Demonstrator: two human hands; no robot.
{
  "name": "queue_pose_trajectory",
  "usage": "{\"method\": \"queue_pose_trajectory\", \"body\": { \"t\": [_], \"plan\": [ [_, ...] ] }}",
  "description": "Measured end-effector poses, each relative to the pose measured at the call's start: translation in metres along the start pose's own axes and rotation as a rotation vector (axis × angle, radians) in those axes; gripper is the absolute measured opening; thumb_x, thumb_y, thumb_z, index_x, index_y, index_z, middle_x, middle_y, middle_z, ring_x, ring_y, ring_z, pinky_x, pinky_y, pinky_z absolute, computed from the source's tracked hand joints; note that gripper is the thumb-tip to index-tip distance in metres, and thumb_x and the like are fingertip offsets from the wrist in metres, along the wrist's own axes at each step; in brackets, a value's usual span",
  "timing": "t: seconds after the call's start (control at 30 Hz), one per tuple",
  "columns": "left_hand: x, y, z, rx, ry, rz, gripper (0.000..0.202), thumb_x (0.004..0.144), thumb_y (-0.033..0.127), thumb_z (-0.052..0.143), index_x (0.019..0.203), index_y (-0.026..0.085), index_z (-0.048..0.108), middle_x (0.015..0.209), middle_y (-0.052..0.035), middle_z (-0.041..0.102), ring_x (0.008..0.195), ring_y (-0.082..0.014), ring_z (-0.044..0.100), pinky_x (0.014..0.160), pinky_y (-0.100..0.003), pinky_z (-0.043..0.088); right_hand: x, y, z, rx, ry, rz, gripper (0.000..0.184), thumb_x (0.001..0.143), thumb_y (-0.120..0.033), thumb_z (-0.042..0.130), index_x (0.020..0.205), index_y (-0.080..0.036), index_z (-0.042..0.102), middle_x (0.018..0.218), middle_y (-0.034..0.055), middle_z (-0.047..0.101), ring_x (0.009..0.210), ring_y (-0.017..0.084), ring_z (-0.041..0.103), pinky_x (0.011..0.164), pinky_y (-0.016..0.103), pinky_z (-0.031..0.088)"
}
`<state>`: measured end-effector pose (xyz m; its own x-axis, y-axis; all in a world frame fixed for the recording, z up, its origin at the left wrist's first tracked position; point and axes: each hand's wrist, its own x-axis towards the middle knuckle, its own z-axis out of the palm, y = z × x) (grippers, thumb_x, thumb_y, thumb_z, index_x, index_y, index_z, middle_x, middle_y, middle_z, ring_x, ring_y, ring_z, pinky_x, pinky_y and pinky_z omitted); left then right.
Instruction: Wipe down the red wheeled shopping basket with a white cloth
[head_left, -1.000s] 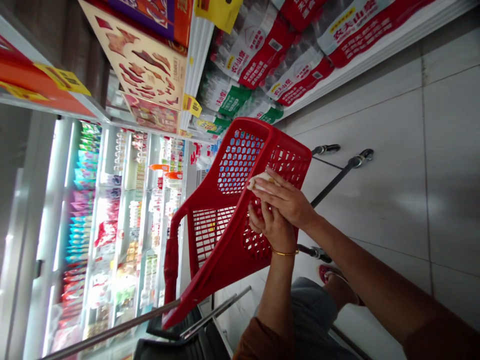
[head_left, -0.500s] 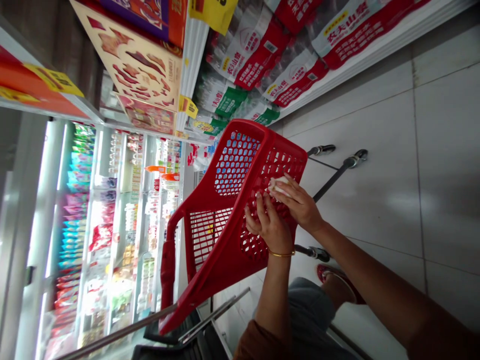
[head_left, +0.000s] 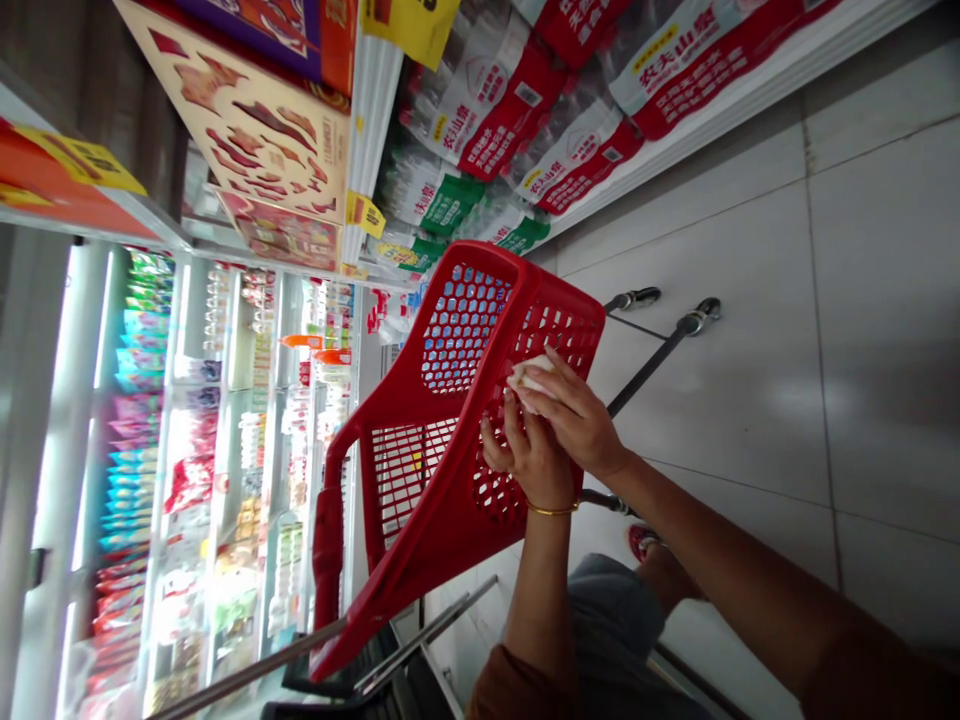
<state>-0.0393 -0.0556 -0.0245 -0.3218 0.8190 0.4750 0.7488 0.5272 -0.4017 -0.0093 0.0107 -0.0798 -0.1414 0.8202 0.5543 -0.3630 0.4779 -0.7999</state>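
A red plastic shopping basket [head_left: 442, 480] with a perforated wall sits tilted on a trolley frame. My right hand [head_left: 577, 420] is closed on a small white cloth [head_left: 527, 374], pressing it against the basket's outer wall near the rim. Just below, my left hand [head_left: 529, 460], with a gold bangle on the wrist, lies against the same wall with its fingers stretched out and holds nothing. Both forearms come in from the bottom right.
Shrink-wrapped packs of bottled water [head_left: 525, 110] fill the bottom shelf by the tiled floor [head_left: 825, 350]. A lit cooler with packaged goods [head_left: 187, 450] stands behind the basket. The trolley's wheels [head_left: 697, 318] rest on the floor. My foot in a red sandal [head_left: 649, 545] shows beneath.
My right hand slid the white cloth along the basket wall towards the floor side and back. My left hand's fingers uncurled and spread on the wall.
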Motion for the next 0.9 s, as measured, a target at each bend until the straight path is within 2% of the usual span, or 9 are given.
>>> {"method": "queue_pose_trajectory", "body": {
  "t": [0.13,0.3,0.4,0.57,0.73,0.9],
  "plan": [
    [0.001,0.004,-0.002,-0.019,-0.039,-0.007,0.033,0.094,0.022,0.045,0.124,0.019,0.058,0.123,-0.0151,0.062,0.123,-0.0256,0.050,0.113,-0.058,0.023,0.022,-0.011,0.000,-0.004,-0.088,-0.032,0.039,0.093,-0.023,0.051,0.130,-0.033,0.053,0.137,-0.0025,0.053,0.141,0.022,0.029,0.115,0.042,0.038],
    [0.001,0.008,-0.004,0.019,-0.059,-0.032,0.031,0.094,0.023,0.044,0.117,0.014,0.062,0.121,-0.0187,0.062,0.126,-0.0252,0.047,0.114,-0.056,0.021,0.028,-0.003,-0.003,-0.004,-0.159,-0.144,0.047,0.095,-0.018,0.046,0.141,-0.029,0.040,0.146,-0.0009,0.044,0.144,0.022,0.019,0.116,0.046,0.036],
    [0.000,0.007,-0.003,0.029,-0.020,-0.023,0.032,0.094,0.024,0.044,0.118,0.013,0.062,0.125,-0.0187,0.060,0.128,-0.0257,0.045,0.114,-0.055,0.021,0.020,0.006,-0.004,0.012,-0.164,-0.149,0.048,0.096,-0.016,0.043,0.142,-0.029,0.037,0.147,-0.0005,0.042,0.144,0.020,0.018,0.117,0.044,0.033],
    [-0.001,0.004,-0.001,0.035,0.079,-0.020,0.032,0.094,0.025,0.046,0.120,0.019,0.063,0.129,-0.0128,0.059,0.136,-0.0284,0.032,0.114,-0.054,0.023,-0.005,0.022,-0.002,0.045,-0.091,-0.074,0.050,0.096,-0.017,0.043,0.142,-0.033,0.035,0.148,-0.0013,0.040,0.143,0.020,0.020,0.116,0.047,0.034],
    [-0.002,0.001,-0.001,0.032,0.072,-0.021,0.033,0.093,0.023,0.045,0.120,0.020,0.064,0.129,-0.0110,0.059,0.139,-0.0292,0.023,0.114,-0.052,0.024,-0.023,0.037,-0.002,0.045,-0.057,-0.032,0.052,0.095,-0.013,0.044,0.141,-0.036,0.036,0.146,-0.0028,0.042,0.141,0.020,0.027,0.116,0.048,0.034],
    [-0.001,0.002,-0.004,0.007,0.039,-0.054,0.034,0.091,0.025,0.047,0.120,0.019,0.063,0.130,-0.0115,0.058,0.138,-0.0298,0.025,0.114,-0.053,0.023,-0.039,0.046,-0.005,0.036,-0.051,0.009,0.050,0.094,-0.012,0.046,0.139,-0.034,0.040,0.143,0.0006,0.048,0.138,0.020,0.034,0.115,0.050,0.033]
  ]
}}
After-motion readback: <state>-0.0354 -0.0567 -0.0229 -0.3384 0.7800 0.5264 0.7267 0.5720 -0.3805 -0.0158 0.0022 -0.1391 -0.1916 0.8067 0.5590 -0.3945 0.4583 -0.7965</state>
